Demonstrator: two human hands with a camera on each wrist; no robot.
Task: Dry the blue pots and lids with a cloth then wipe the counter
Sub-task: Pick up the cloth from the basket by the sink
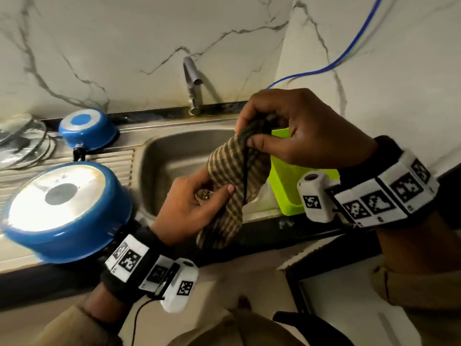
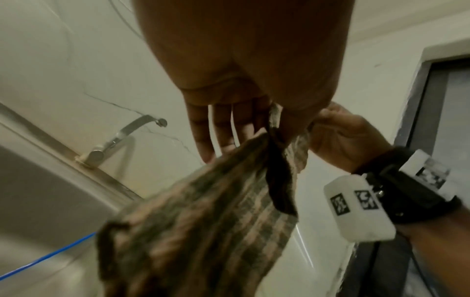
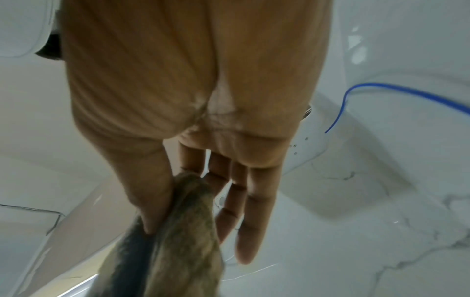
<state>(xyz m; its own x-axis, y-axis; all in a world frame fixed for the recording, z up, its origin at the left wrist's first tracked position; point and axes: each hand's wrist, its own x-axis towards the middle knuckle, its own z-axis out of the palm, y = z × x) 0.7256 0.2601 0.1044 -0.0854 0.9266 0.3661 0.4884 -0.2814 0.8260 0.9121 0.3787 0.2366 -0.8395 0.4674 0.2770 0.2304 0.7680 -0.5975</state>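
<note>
Over the sink, both hands hold a brown-and-tan checked cloth (image 1: 232,176). My right hand (image 1: 249,136) pinches its top edge between thumb and fingers, and my left hand (image 1: 218,191) pinches it lower down. The cloth (image 2: 203,231) hangs below my left hand (image 2: 269,128) in the left wrist view. In the right wrist view my right hand (image 3: 183,193) pinches the bunched cloth (image 3: 172,251). A large blue pot (image 1: 67,208) lies upside down on the draining board at the near left. Behind it a small blue pot (image 1: 87,128) is also upside down. Glass lids (image 1: 22,141) lie at the far left.
A steel sink (image 1: 172,156) sits under the hands with a tap (image 1: 192,83) behind it. A lime-green plastic container (image 1: 294,178) stands at the sink's right edge. A blue cable (image 1: 336,61) runs down the marble wall. The dark counter edge (image 1: 287,233) runs along the front.
</note>
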